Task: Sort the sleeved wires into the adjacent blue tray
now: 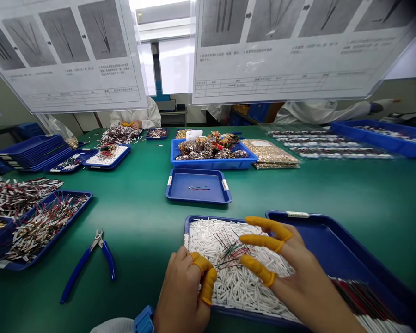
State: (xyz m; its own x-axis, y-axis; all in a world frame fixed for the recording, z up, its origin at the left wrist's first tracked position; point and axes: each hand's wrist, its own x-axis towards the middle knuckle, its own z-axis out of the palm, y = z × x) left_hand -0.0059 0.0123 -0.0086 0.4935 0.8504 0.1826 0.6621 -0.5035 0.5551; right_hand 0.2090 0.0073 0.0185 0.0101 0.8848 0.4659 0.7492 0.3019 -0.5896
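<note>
A blue tray [194,221] near the table's front edge is filled with small white tubes [242,286]. A loose bunch of thin red, green and black wires [230,249] lies on top of the tubes. My left hand [189,289], with yellow finger cots, is curled at the tray's left side, its thumb and forefinger pinched by the wire ends. My right hand [291,273], also in yellow cots, hovers over the tubes with fingers spread, fingertips at the wires.
Blue-handled cutters [90,261] lie on the green mat to the left. Trays of wired parts [41,226] sit at far left, a small blue tray [198,186] and a full tray [213,150] sit ahead. Other people in white work across the table. Instruction sheets hang overhead.
</note>
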